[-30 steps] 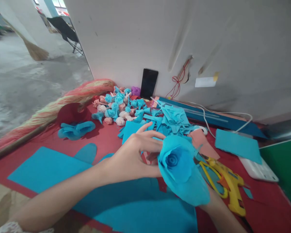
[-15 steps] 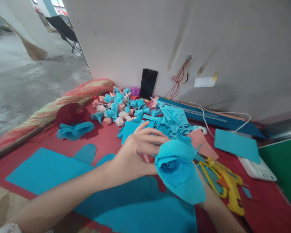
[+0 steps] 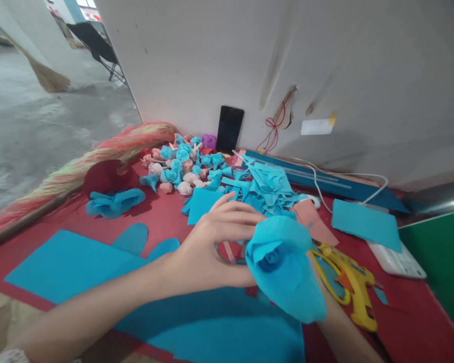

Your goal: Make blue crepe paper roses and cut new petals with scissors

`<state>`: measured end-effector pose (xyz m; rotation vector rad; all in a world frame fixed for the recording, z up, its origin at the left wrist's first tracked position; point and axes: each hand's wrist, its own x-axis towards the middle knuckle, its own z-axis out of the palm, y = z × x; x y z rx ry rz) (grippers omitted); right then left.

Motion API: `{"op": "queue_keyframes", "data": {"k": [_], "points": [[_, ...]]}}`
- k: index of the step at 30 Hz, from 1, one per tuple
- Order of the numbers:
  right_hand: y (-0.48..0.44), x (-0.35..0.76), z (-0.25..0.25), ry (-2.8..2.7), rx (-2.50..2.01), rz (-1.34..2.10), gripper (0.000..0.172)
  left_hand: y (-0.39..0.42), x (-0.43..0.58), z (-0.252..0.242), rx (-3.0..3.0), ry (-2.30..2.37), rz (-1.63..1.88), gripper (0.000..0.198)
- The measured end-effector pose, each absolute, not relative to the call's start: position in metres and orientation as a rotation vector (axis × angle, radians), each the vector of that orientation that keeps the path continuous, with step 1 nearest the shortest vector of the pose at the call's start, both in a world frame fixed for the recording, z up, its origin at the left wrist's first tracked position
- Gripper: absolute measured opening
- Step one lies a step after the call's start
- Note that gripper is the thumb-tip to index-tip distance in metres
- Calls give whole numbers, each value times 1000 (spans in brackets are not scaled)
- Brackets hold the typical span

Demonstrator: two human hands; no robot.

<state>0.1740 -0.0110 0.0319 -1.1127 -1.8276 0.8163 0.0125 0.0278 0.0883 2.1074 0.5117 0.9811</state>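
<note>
The flower point(image 3: 287, 272) looks like matt, finely crinkled paper, the glue gun point(image 3: 357, 287) smooth plastic, the phone point(image 3: 230, 128) glossy.

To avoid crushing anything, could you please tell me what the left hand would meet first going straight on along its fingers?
The left hand would first meet the blue paper rose, which it already seems to touch, though depth is unclear there.
</note>
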Motion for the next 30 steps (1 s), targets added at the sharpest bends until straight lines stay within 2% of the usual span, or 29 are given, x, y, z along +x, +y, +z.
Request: {"op": "queue_keyframes", "data": {"k": [2, 7, 12, 25, 30], "points": [[-17, 178, 30, -1834, -1093, 807, 24, 27, 12, 89, 2112, 515, 998, 14], [-32, 185, 39, -1791, -1092, 797, 40, 25, 13, 87, 2122, 533, 1027, 14], [-27, 177, 52, -1786, -1043, 928, 29, 25, 14, 86, 2141, 551, 1032, 8], [-30, 170, 54, -1417, -1043, 1300, 19, 26, 14, 92, 2127, 589, 943, 17], [-26, 171, 59, -1263, -814, 1634, 29, 27, 11, 94, 1880, 581, 889, 23]]}}
